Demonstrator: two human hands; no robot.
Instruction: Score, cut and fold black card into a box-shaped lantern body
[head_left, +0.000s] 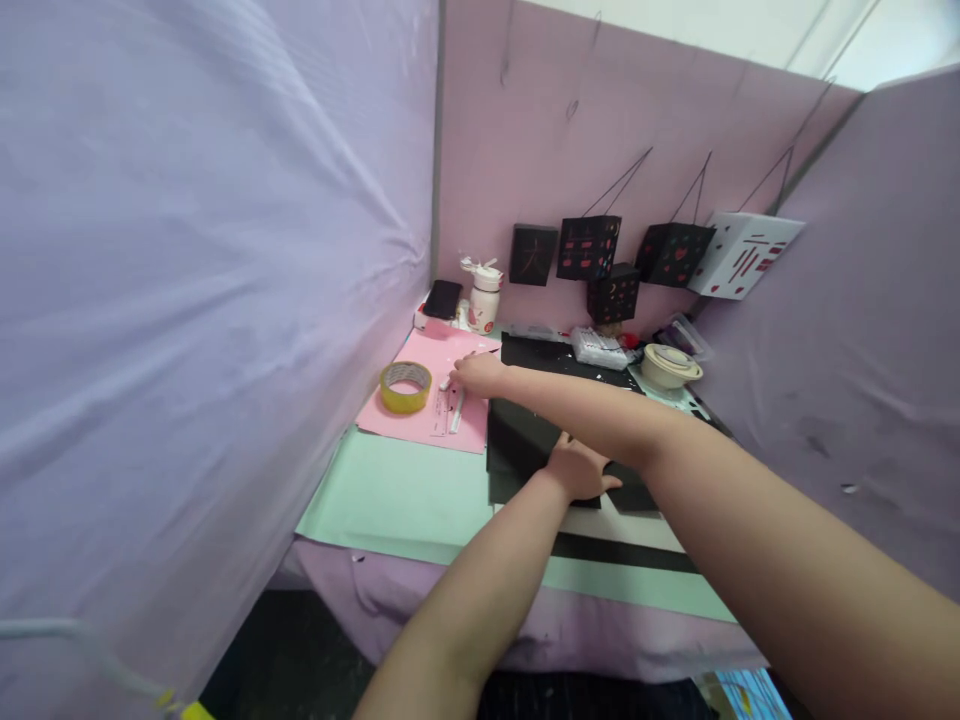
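My right hand (pixel 480 373) reaches across to the pink sheet (pixel 420 420), fingers curled low onto a white pen-like tool (pixel 455 408); whether they grip it, I cannot tell. Yellow tape roll (pixel 405 387) sits just beside. My left hand (pixel 579 468) lies flat, fingers spread, on the black box (pixel 525 430) on the worktop (pixel 390 495).

- Under my left hand (pixel 577 468) lies matt black card (pixel 525 435).
- My right hand (pixel 480 375) touches smooth pink paper (pixel 420 415).
- The tape roll (pixel 406 386) looks glossy yellow plastic.
- The table (pixel 390 495) has a smooth mint paper cover.
- The walls (pixel 187 300) are creased lilac cloth.
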